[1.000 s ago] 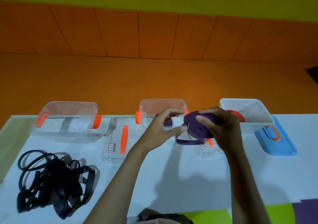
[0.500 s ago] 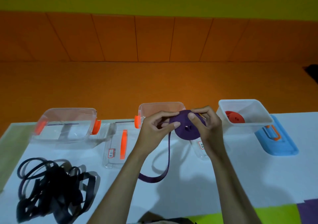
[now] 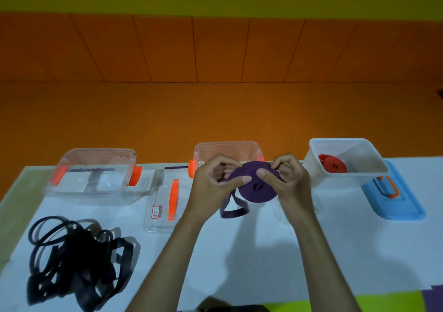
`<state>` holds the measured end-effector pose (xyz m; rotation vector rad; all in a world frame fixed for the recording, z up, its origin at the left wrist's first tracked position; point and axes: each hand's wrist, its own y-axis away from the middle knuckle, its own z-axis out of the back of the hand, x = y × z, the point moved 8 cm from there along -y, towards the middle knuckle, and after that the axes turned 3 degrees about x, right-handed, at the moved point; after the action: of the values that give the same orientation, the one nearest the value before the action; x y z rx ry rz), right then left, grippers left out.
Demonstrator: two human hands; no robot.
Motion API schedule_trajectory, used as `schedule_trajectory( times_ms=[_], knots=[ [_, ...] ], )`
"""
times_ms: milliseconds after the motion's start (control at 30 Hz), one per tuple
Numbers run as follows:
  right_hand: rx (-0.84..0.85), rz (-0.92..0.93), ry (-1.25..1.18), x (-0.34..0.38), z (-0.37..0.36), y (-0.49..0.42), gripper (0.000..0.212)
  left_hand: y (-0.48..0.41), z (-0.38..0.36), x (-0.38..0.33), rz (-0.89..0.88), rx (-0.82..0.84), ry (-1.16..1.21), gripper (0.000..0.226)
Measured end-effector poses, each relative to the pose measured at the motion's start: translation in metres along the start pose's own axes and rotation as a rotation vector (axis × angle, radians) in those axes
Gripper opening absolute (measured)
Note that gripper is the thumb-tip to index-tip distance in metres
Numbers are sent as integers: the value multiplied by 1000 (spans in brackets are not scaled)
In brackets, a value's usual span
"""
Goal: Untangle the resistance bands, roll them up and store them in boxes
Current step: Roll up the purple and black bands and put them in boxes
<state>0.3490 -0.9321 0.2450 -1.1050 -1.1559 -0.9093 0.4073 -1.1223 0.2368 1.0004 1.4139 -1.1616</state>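
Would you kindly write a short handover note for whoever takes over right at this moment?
Left hand and right hand both grip the purple band roll, in front of the middle clear box.
A short tail of it hangs unrolled.
Done: red rolled band sits in the white box.
Left: finish the purple roll and box it; untangle, roll and box the black bands heaped on the table, far left.

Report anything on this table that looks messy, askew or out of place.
The black bands lie in a tangled heap at the near left, unrolled. The purple band, gripped by the left hand and right hand, has a loose tail hanging below its roll. Nothing looks spilled or damaged.
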Motion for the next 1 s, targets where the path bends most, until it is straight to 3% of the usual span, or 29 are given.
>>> schedule_trajectory(
  times_ms=[133,300,500,633,800,900,1000],
  knots=[
    [-43,-8,-42,-3,1,0,28,3,-2,8,24,-4,43,26],
    [81,-96,-101,-19,7,0,31,-3,-7,11,40,39,-26,25],
    [1,-53,-98,-18,20,-4,25,-8,-20,17,94,95,67,33],
    [80,-71,-118,-21,18,-5,29,-13,-20,19,73,86,19,34],
    [-18,-67,-176,-24,31,-12,35,-15,-33,20,76,121,48,38],
    [49,-81,-134,-30,31,-15,37,-23,-31,18,71,188,-29,36],
    [84,-111,-108,-31,32,-16,45,-26,-32,13,55,141,-53,31]
  ],
)
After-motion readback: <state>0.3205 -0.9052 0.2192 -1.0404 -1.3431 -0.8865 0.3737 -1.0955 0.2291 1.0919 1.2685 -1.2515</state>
